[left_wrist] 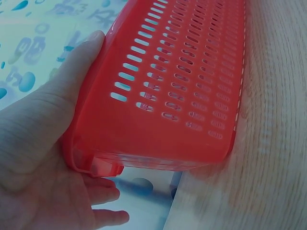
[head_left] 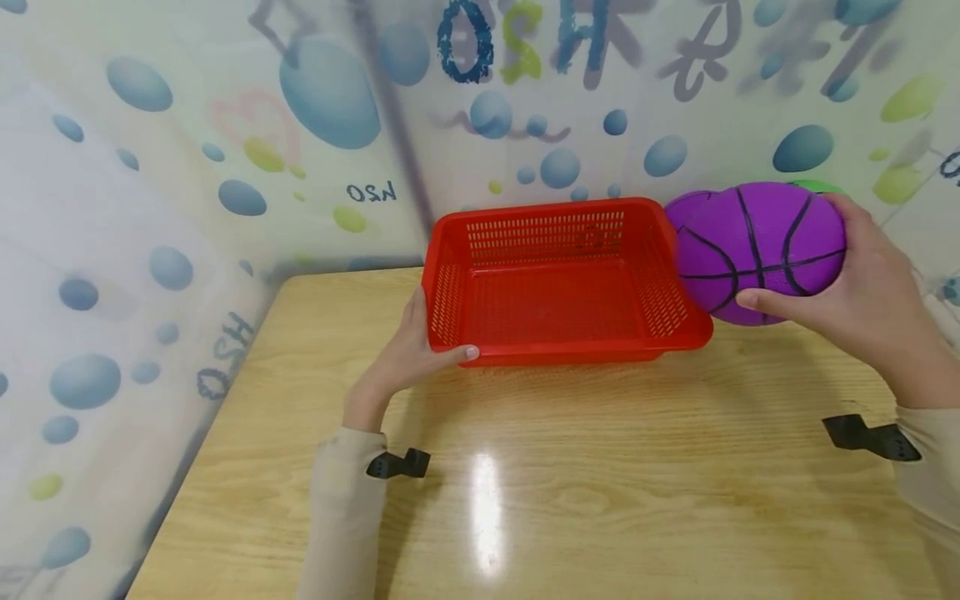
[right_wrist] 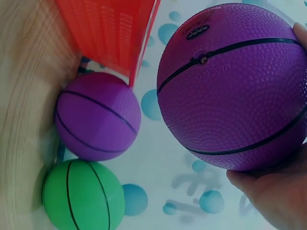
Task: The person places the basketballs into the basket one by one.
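A red plastic basket [head_left: 555, 304] with slotted walls stands on the table in the head view. My left hand [head_left: 412, 346] holds its near left corner, thumb along the front rim and fingers at the left end. The left wrist view shows this hand [left_wrist: 45, 143] around the basket corner [left_wrist: 144, 129]. My right hand [head_left: 877, 283] grips a purple ball [head_left: 757, 250] with black lines, raised just right of the basket. In the right wrist view, a second purple ball [right_wrist: 98, 117] and a green ball [right_wrist: 84, 196] sit on the table beyond the held ball [right_wrist: 235, 91].
The wooden table [head_left: 585, 483] reaches back to a wall [head_left: 465, 167] printed with blue and green bubbles and lettering. Another wall [head_left: 112, 250] with the same print runs along the left. A black strap piece [head_left: 870, 437] sticks out at the right wrist.
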A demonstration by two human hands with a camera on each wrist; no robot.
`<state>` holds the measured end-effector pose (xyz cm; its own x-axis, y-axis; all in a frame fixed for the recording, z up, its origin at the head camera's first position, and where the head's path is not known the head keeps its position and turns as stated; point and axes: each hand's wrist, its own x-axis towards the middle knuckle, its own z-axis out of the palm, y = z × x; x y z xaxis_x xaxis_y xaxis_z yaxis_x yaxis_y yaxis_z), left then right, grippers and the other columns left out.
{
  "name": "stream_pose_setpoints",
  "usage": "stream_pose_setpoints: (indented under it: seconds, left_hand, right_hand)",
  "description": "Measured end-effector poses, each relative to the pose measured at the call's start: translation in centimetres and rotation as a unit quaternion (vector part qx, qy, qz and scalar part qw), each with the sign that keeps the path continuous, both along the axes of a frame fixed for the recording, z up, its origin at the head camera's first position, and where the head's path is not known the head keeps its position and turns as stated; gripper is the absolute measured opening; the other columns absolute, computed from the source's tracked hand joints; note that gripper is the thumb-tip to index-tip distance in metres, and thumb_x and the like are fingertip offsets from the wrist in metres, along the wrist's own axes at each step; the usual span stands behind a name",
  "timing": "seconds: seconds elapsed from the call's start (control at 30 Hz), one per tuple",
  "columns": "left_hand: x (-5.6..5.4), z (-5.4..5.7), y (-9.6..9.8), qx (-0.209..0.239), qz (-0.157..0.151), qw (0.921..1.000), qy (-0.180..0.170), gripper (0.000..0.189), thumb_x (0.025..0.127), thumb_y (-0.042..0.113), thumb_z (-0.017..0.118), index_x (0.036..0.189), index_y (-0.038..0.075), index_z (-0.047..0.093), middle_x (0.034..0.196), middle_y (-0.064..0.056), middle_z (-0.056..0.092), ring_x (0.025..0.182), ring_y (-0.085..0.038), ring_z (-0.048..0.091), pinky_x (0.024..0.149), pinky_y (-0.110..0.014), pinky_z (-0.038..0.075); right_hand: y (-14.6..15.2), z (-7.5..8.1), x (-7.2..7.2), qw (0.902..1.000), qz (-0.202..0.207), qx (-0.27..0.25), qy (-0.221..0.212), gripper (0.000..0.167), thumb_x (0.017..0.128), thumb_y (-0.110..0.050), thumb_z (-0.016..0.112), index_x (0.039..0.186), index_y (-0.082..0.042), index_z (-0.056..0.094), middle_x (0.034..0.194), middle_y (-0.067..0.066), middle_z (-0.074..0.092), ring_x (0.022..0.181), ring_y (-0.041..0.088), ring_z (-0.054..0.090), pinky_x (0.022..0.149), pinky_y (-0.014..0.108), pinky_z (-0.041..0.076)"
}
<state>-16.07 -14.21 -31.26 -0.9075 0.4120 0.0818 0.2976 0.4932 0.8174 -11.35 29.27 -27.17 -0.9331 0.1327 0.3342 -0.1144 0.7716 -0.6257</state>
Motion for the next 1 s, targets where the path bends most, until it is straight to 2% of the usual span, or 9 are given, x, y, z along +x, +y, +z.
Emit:
stream_pose_setpoints:
  seconds: [0.1, 0.17, 0.23, 0.27, 0.4, 0.67, 1.0]
  left_hand:
    - [0.0, 0.0, 0.0, -0.004, 0.005, 1.0000, -0.007, 0.103, 0.076, 0.022, 0.077, 0.147, 0.012, 0.005, 0.140, -0.015, 0.023, 0.124, -0.036, 0.028, 0.090, -0.050, 0.043]
    - [0.0, -0.1, 0.0, -0.002, 0.005, 0.9999, -0.011, 0.103, 0.076, 0.022, 0.077, 0.147, 0.012, 0.004, 0.140, -0.016, 0.023, 0.124, -0.036, 0.028, 0.091, -0.051, 0.042]
    - [0.0, 0.0, 0.0, -0.005, 0.007, 0.9999, -0.013, 0.103, 0.076, 0.023, 0.077, 0.148, 0.012, 0.004, 0.141, -0.017, 0.022, 0.124, -0.036, 0.029, 0.091, -0.051, 0.042]
    - [0.0, 0.0, 0.0, -0.008, 0.009, 0.9998, -0.015, 0.103, 0.076, 0.023, 0.077, 0.148, 0.011, 0.004, 0.141, -0.018, 0.022, 0.124, -0.036, 0.029, 0.091, -0.051, 0.041]
    - [0.1, 0.1, 0.1, -0.014, 0.014, 0.9997, -0.017, 0.104, 0.076, 0.024, 0.077, 0.148, 0.010, 0.003, 0.142, -0.021, 0.020, 0.124, -0.037, 0.029, 0.091, -0.052, 0.041]
    - [0.1, 0.2, 0.0, 0.005, 0.003, 1.0000, -0.004, 0.100, 0.076, 0.019, 0.077, 0.147, 0.012, 0.006, 0.139, -0.016, 0.025, 0.124, -0.036, 0.030, 0.088, -0.049, 0.045]
    - [0.0, 0.1, 0.0, -0.004, 0.008, 0.9998, -0.015, 0.101, 0.077, 0.021, 0.077, 0.147, 0.012, 0.005, 0.140, -0.016, 0.024, 0.125, -0.036, 0.029, 0.090, -0.049, 0.043]
  right_hand:
    - [-0.6, 0.2, -0.3, 1.0000, 0.006, -0.006, 0.001, 0.101, 0.063, -0.027, 0.086, 0.145, -0.020, 0.027, 0.129, 0.021, 0.045, 0.105, 0.043, 0.043, 0.068, 0.018, 0.044]
    - [-1.1, 0.2, -0.3, 0.9999, 0.009, -0.007, -0.004, 0.102, 0.064, -0.028, 0.086, 0.146, -0.019, 0.025, 0.131, 0.022, 0.043, 0.107, 0.045, 0.043, 0.075, 0.040, 0.050]
    - [-1.5, 0.2, -0.5, 0.9998, 0.014, -0.009, -0.007, 0.103, 0.065, -0.029, 0.085, 0.146, -0.016, 0.024, 0.133, 0.024, 0.041, 0.108, 0.048, 0.042, 0.077, 0.062, 0.044]
    - [-1.7, 0.2, -0.6, 0.9997, 0.018, -0.012, -0.006, 0.103, 0.065, -0.029, 0.085, 0.146, -0.014, 0.023, 0.133, 0.025, 0.041, 0.108, 0.049, 0.042, 0.075, 0.069, 0.038]
    - [-2.7, 0.2, -1.1, 0.9992, 0.034, -0.020, -0.009, 0.102, 0.065, -0.030, 0.085, 0.145, -0.013, 0.024, 0.134, 0.023, 0.041, 0.109, 0.048, 0.042, 0.076, 0.069, 0.038]
    - [-4.5, -0.5, -2.2, 0.9972, 0.061, -0.040, -0.019, 0.104, 0.065, -0.033, 0.085, 0.146, -0.012, 0.023, 0.135, 0.021, 0.041, 0.111, 0.046, 0.043, 0.078, 0.066, 0.040]
    - [-5.7, -1.3, -3.4, 0.9966, 0.067, -0.026, -0.039, 0.111, 0.063, -0.040, 0.085, 0.147, -0.008, 0.020, 0.135, 0.025, 0.039, 0.109, 0.047, 0.043, 0.078, 0.065, 0.041]
